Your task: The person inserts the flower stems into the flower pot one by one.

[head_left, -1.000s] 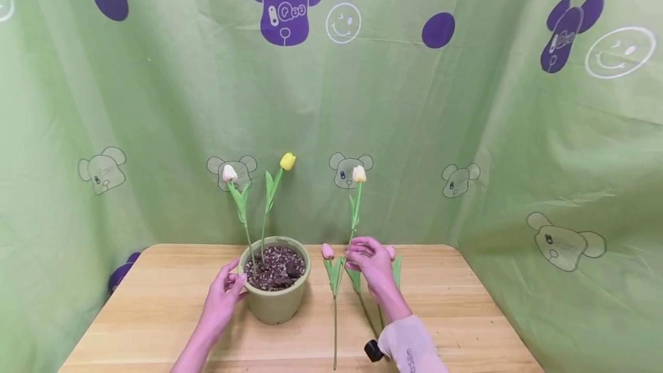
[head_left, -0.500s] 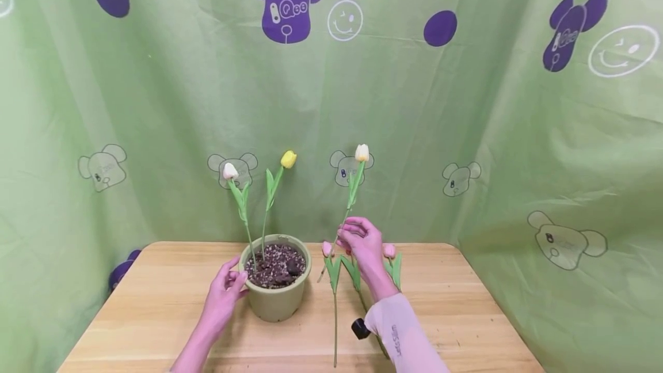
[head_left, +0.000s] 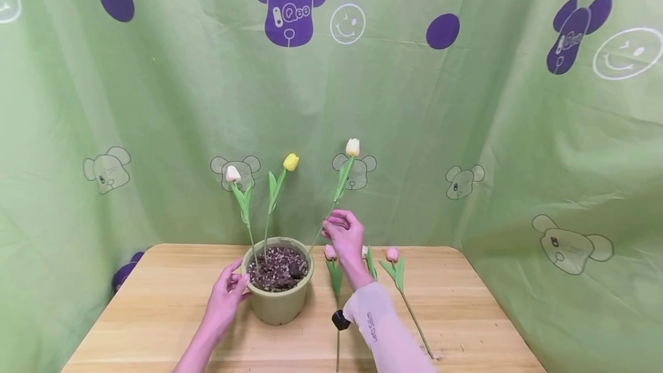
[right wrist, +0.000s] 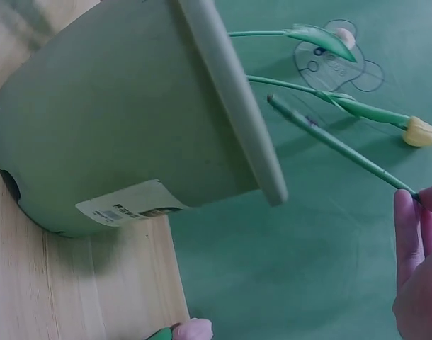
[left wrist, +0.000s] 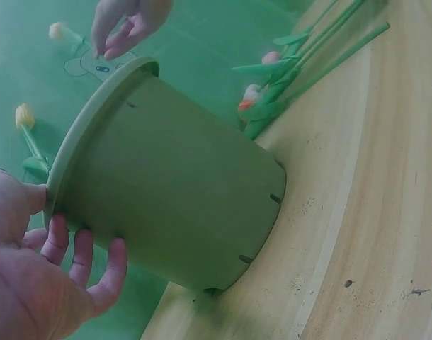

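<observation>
The person's two hands are apart from each other, each busy with something. From where I stand, the left hand [head_left: 223, 299] grips the rim of a round, olive-green, plastic-looking flowerpot [head_left: 279, 307], the thumb on the lip and the fingers bent against the outer wall. The right hand [head_left: 346, 236] pinches the thin green stem of a cream-white tulip with long green leaves [head_left: 343, 179]. That tulip leans to the right, bloom uppermost, its bare lower end in the air just by the pot's rim, out of the soil.

The pot stands upright, holding dark, speckled soil [head_left: 279, 261] with a blackish lump [head_left: 296, 270] in it. Rising from the soil are a pale pinkish-white tulip [head_left: 233, 174], tilted left, and a bright yellow tulip [head_left: 291, 162], tilted right. A white printed label [right wrist: 127, 203] is on the pot's side.

Under and beside the right forearm, on the pale wooden tabletop [head_left: 166, 298], lie a pink tulip [head_left: 334, 277] near the pot, a second pink tulip [head_left: 392, 254] farther right, and between them a whitish bloom [head_left: 365, 251], partly hidden. A small black block [head_left: 340, 320] sits at the pale sleeve's cuff [head_left: 359, 304]. Behind everything hangs a green curtain [head_left: 404, 102] printed with purple bear heads.
</observation>
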Available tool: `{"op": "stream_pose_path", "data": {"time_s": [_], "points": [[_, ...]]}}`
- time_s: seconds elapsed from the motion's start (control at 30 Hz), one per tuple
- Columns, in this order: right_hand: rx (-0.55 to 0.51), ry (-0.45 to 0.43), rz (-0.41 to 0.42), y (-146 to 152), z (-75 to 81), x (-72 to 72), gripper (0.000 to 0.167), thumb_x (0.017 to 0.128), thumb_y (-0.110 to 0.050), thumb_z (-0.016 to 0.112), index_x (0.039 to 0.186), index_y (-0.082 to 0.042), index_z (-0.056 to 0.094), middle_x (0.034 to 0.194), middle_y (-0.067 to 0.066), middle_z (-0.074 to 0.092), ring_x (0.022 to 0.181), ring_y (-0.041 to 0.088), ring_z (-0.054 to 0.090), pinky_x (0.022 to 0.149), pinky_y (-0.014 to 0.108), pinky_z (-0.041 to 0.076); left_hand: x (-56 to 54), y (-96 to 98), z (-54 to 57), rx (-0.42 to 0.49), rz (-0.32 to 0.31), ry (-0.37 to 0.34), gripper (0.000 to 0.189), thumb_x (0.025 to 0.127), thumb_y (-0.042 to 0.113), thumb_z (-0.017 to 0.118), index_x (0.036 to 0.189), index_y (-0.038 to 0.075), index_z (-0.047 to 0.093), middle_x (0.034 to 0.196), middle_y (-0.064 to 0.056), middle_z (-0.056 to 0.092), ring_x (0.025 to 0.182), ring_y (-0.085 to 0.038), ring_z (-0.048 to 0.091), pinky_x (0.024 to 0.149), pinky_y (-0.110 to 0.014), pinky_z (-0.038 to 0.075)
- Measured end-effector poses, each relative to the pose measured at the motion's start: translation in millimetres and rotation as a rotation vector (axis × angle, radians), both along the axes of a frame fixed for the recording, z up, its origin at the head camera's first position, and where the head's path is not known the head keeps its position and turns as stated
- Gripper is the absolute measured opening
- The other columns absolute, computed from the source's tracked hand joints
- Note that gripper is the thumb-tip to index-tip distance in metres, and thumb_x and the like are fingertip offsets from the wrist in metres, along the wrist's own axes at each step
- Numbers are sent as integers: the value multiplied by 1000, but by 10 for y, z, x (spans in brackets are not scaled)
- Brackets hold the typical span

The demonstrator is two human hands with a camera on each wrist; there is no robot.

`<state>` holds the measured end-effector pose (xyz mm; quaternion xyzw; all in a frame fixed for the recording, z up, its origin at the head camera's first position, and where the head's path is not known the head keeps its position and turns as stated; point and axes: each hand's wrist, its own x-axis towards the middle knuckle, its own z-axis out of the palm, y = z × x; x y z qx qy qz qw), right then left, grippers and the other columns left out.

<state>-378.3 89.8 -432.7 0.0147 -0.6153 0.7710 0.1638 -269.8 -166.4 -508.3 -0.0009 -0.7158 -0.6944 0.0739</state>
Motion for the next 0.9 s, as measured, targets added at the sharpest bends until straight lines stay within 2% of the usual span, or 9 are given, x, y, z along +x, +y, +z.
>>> {"op": "stream_pose_path", "data": {"time_s": [0.3, 0.57, 0.9], "points": [[89, 68, -14, -215, -118, -81, 33, 88, 11, 71, 118, 1, 66, 107, 19, 68, 86, 18, 69, 77, 31, 68, -4, -5, -10, 6, -5, 0, 57, 107, 8, 54, 159, 5, 33, 117, -19, 57, 109, -22, 62, 100, -35, 62], [151, 158, -40, -399, -193, -155, 30, 89, 10, 71, 117, 1, 67, 107, 20, 69, 91, 22, 68, 77, 30, 68, -4, -5, -7, 6, -3, -7, 58, 106, 8, 54, 160, 4, 32, 117, -19, 56, 108, -20, 61, 98, -32, 62], [223, 189, -96, -578, -284, -194, 27, 92, 4, 71, 117, -4, 68, 110, 19, 70, 96, 24, 69, 77, 25, 66, -19, -11, -30, 2, 5, -4, 57, 106, 8, 54, 159, 4, 33, 117, -19, 57, 108, -19, 62, 99, -35, 62]]}}
